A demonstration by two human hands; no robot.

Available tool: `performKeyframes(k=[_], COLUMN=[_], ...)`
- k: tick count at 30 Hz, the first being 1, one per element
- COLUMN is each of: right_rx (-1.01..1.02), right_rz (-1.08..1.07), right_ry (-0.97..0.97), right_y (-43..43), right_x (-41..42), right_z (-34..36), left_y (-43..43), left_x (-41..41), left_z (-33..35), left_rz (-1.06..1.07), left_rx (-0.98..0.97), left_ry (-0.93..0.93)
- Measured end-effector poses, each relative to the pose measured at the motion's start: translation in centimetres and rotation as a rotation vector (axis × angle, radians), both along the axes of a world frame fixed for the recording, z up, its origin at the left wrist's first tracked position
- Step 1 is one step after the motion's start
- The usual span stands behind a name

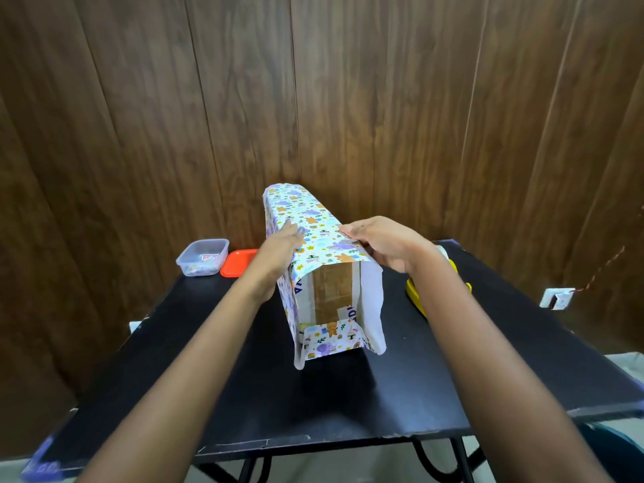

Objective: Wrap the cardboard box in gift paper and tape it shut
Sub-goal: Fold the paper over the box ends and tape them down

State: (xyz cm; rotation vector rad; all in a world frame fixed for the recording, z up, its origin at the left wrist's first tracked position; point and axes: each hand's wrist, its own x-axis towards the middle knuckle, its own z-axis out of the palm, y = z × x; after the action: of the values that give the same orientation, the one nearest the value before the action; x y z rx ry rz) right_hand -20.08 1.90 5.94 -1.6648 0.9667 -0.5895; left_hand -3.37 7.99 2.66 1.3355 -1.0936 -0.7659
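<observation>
The left hand [283,246] is lying flat against the upper left edge of the cardboard box [334,285]. Its fingers are straight and are pressing the gift paper [313,221] against the box, not gripping it. The right hand [383,242] is arching over the upper right edge, with its fingertips [345,231] resting on the paper on top. Whether its thumb is pinching the paper's edge or only lying along it cannot be told.

The box is standing near the middle of the black table [435,385], its long side running away from the person. The patterned paper is covering its top and left side. The near end is showing bare cardboard with a strip of brown tape down the middle. The paper is sticking out past this end, its white underside showing on the right flap, and a short printed flap is lying at the bottom.

At the far left of the table a clear plastic tub [202,257] is sitting just beside an orange lid [239,261]. On the right a yellow thing [416,295] is showing partly from behind the right forearm. A dark wooden wall [348,99] is rising behind the table.
</observation>
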Motion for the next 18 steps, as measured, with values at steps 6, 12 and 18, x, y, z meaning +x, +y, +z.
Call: performKeyframes(k=[6, 12, 18], right_rx=[-0.055, -0.375, -0.648], right_rz=[-0.118, -0.018, 0.026], right_ry=[-0.001, 0.270, 0.435], right_y=[0.2, 0.1, -0.9], right_x=[-0.3, -0.7, -0.2], right_z=[-0.8, -0.3, 0.6], left_y=[-0.8, -0.1, 0.0], left_x=[0.2, 1.3, 1.7], left_z=[0.0, 1.3, 1.6], left_rz=[-0.117, -0.226, -0.159], left_rx=[0.026, 0.145, 0.142], left_ry=[0.071, -0.409, -1.178])
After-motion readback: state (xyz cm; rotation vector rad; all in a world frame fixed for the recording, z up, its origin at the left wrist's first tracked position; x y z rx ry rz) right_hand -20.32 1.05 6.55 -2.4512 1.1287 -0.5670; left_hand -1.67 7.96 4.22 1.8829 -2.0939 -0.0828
